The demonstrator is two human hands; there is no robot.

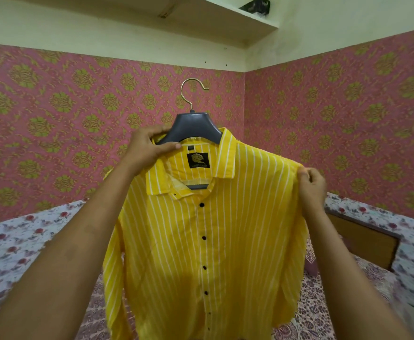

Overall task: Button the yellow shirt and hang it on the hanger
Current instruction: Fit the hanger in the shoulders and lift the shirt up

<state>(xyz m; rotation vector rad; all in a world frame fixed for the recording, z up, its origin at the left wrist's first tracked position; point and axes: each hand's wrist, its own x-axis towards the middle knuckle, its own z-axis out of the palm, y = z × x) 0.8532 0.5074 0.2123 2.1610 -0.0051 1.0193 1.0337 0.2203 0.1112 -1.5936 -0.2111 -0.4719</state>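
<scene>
Left fingers (163, 147) round hanger (194, 125) and collar (226, 155), right fingers (304, 173) on shirt (201, 253) shoulder

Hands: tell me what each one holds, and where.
Left hand grips the hanger and shirt at the collar; right hand pinches the shirt's shoulder.

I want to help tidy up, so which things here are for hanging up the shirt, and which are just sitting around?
For the job:
yellow shirt
hanger, inside the collar
left hand, holding hanger and collar
right hand, pinching the shirt's shoulder

Just lying about:
flowery bedsheet
wooden board
shelf with a dark thing on it
patterned wallpaper
</scene>
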